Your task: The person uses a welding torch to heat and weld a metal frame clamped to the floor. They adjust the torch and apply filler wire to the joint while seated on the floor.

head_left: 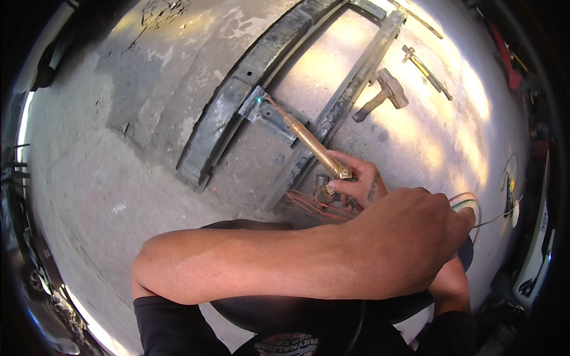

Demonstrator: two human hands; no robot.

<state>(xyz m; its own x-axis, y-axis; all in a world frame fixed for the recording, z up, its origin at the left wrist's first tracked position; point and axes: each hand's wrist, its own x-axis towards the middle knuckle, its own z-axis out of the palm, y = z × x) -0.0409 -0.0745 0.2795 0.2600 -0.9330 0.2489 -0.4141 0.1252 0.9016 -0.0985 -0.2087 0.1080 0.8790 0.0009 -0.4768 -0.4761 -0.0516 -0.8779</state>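
Note:
My right hand [362,181] is closed around the lower end of a brass gas torch [314,145], near its valve knob. The torch points up and left. A small bluish glow shows at its tip, against a steel bracket [276,115] joining a curved metal beam [231,101] and a straight metal bar [332,121]. My left forearm crosses in front of me to the right, over my right forearm. My left hand [433,222] is closed on a thin wire [499,220], which sticks out to the right. Most of its fingers are hidden from above.
A short-handled sledgehammer [389,95] lies on the concrete floor beyond the bar, with a smaller hammer [428,74] to its right. Reddish hoses [317,206] lie below the torch. A reddish and green loop [467,199] shows behind my left hand. Vehicle parts line both sides.

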